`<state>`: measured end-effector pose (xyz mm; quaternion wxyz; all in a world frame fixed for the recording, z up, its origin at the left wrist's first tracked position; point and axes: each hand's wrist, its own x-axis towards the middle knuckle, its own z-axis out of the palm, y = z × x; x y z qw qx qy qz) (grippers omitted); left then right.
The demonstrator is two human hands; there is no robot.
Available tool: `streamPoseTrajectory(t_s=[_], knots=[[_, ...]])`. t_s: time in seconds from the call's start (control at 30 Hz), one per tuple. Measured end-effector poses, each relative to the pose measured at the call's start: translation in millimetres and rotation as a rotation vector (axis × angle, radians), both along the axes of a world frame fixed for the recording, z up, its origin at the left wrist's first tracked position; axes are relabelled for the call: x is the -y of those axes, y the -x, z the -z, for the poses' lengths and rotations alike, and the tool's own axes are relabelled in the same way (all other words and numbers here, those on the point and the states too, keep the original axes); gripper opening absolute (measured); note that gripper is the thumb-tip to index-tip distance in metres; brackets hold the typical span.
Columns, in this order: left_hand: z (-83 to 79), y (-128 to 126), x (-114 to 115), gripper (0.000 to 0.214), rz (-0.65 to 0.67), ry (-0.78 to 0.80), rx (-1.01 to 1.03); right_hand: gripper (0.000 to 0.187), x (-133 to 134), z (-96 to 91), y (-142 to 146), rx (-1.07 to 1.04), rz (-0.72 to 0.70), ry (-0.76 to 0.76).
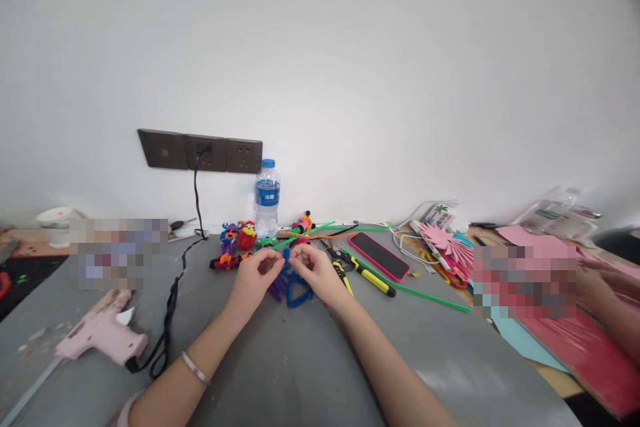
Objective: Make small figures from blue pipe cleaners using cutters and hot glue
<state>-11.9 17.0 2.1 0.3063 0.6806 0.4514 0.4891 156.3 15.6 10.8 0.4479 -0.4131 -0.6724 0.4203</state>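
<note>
My left hand (257, 272) and my right hand (314, 268) meet over the grey table (280, 360), both pinched on a blue pipe-cleaner shape (295, 287) held between them. Its lower part forms a blue loop that rests on the table under my right hand. A purple pipe-cleaner piece (277, 289) lies just below my left hand. Small pipe-cleaner figures (239, 240) in purple, red and orange stand behind my hands. My left wrist wears a thin bracelet (195, 368).
A pink glue gun (103, 335) with a black cord (170, 307) lies at the left. Behind stand a water bottle (267, 199) and wall sockets (200, 151). Yellow-handled pliers (357, 268), a pink-cased phone (379, 255), green pipe cleaners (425, 295) and pink paper (535, 240) lie right. Another person's hand (603, 283) is at the far right.
</note>
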Motion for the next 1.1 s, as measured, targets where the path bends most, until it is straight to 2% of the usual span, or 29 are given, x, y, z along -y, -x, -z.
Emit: streamPoseTrajectory(t_s=[1.1], knots=[[-1.8, 0.5, 0.9, 0.018, -0.001, 0.001, 0.0, 0.024, -0.1, 1.7, -0.3, 0.012, 0.004, -0.017]])
